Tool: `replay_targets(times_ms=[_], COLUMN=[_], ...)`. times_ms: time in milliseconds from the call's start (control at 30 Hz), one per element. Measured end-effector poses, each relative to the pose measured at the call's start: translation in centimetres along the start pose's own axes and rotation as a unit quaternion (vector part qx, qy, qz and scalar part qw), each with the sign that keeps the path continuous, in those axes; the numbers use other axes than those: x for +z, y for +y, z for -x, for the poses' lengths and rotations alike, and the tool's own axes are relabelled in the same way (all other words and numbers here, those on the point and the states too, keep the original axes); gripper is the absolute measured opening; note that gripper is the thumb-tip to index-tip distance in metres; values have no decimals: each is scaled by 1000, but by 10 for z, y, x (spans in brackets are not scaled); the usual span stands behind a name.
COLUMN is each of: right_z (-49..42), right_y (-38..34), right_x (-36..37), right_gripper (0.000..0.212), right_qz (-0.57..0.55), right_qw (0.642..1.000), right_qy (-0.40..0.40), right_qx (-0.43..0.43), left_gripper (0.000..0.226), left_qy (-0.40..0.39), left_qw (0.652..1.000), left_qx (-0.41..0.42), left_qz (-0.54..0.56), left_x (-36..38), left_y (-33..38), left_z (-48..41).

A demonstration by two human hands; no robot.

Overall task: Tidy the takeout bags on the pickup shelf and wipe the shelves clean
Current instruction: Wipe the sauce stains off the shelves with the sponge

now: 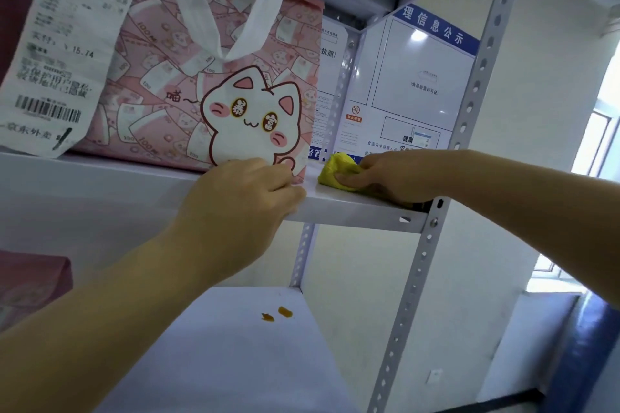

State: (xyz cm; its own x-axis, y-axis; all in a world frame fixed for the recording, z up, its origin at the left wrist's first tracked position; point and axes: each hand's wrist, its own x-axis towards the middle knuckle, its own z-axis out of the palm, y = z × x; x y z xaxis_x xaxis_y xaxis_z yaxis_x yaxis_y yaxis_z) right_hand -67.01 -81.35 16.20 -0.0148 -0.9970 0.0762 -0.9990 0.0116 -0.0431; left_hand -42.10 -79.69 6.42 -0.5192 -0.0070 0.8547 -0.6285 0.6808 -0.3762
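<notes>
Left hand (241,191) is curled at the pink cat bag's (201,77) lower corner on the upper shelf (352,208); can't tell if it's gripping or just touching. Right hand (392,174) presses the yellow cloth (332,174) down with straight fingers, just beside the bag. Bag is likely light and soft-sided, so lift by the handles (265,17). Receipt (57,43) dangles. 2 orange stains (276,313) on the lower shelf (218,362).

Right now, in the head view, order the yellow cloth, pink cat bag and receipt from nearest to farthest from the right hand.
1. yellow cloth: pressed under the right hand, at the right end of the shelf.
2. pink cat bag: just left, same shelf.
3. receipt: far left, on the bag's far side.
</notes>
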Motion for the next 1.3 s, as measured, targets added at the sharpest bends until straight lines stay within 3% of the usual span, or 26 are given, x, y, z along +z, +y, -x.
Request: replay_targets(times_ms=[67,200,333,467,600,667,767,867,1000,1100,1233,1300], right_z=[-10,-29,-32,-17,18,38,61,80,107,130,160,170], right_y=[-1,-5,-7,-2,-6,-12,-22,-24,-23,-22,-29,-31], right_x=[0,3,5,8,8,6,4,8,23,47,91,114], right_gripper=[51,52,49,61,44,46,60,49,70,77,78,76], right_qz=[-8,207,288,242,311,319,303,342,347,332,256,224], right_qw=[1000,977,957,969,939,931,935,911,901,889,875,881], right_qy=[-1,11,-5,44,56,58,75,125,198,280,385,384], right_qx=[24,47,39,-16,-139,-165,-168,-193,-170,-144,-146,-162], left_gripper=[7,10,13,14,16,16,18,20,34,32,27,25], left_qy=[5,8,3,2,4,5,6,7,-8,2,13,-1], left_qw=[1000,1000,1000,1000,1000,1000,1000,999,998,999,999,997], left_qx=[3,5,-7,-11,-9,-10,-12,-16,-25,-15,-10,-12], left_qz=[1,10,22,21,20,20,20,28,57,48,51,70], left_x=[1,0,0,0,0,0,-1,-1,-3,-8,-15,-15], left_y=[-1,-2,-1,-1,0,0,1,1,2,10,24,30], left_z=[0,1,1,1,1,1,2,4,11,23,50,66])
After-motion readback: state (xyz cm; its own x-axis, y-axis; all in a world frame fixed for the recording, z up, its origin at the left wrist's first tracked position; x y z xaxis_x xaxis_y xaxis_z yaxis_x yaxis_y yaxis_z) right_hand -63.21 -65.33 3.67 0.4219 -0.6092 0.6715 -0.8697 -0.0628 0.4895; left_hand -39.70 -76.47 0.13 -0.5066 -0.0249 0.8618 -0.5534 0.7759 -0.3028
